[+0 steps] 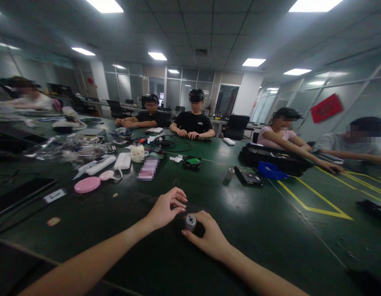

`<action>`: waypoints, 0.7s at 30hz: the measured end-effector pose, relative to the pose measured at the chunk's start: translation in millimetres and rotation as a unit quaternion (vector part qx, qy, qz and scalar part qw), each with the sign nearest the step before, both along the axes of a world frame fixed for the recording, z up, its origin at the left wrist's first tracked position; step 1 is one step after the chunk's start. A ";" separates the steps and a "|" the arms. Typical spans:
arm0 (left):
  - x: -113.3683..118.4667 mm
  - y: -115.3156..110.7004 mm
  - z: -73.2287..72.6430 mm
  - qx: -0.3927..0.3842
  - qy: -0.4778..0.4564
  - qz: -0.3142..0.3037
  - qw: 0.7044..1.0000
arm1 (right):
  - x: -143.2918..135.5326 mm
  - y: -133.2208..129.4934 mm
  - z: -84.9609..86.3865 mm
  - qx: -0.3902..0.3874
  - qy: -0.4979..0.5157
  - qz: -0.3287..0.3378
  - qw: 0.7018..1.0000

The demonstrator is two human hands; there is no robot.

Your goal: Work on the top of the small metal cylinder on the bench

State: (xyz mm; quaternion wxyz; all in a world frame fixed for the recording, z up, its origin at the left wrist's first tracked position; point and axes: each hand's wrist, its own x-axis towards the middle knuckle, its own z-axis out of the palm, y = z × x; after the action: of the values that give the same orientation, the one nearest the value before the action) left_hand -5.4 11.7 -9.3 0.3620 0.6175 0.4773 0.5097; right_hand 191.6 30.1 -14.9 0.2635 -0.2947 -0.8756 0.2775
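A small cylindrical metal motor [190,223] stands upright on the green table, its round end with a central hub facing up. Thumb and fingers of my right hand [210,235] curve around its right side and grip it. My left hand [168,207] hovers just up and left of the motor, fingers loosely bent and apart, holding nothing. Farther off to the right, a second small metal cylinder [230,174] of similar look stands beside a hard drive [249,176] with its circuit board showing. Another hard drive [192,163] lies farther back, near the middle.
On the left lie a pink round object [87,185], a white power strip [99,165], a phone [149,167], a cream jar [137,152] and clear plastic bags [73,150]. A blue tray [272,170] and black case [277,158] sit right. Several people sit around the table.
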 end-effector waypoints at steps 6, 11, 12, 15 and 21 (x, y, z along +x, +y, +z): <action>-5.2 5.1 -7.7 -0.045 0.072 -0.005 0.996 | -0.5 -0.1 1.6 0.004 -0.002 0.001 1.000; -7.8 2.4 -5.8 -0.034 0.162 0.030 0.986 | 0.6 -1.6 5.1 -0.003 -0.004 0.007 1.000; -7.7 1.9 -5.9 -0.041 0.168 0.031 0.984 | 0.6 -1.8 5.6 -0.005 -0.005 0.007 1.000; -4.4 -0.4 -3.9 -0.047 0.130 0.020 0.990 | 0.4 -2.0 6.1 -0.008 -0.013 0.003 1.000; 8.6 -9.5 9.6 0.025 -0.091 -0.002 0.996 | -0.6 -2.6 6.9 -0.011 -0.013 0.002 1.000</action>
State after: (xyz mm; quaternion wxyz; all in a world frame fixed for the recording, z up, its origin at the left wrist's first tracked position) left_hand 3.1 2.1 0.4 0.3893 0.5783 0.4289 0.5745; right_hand 191.1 27.5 -8.0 0.2481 -0.2999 -0.8763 0.2840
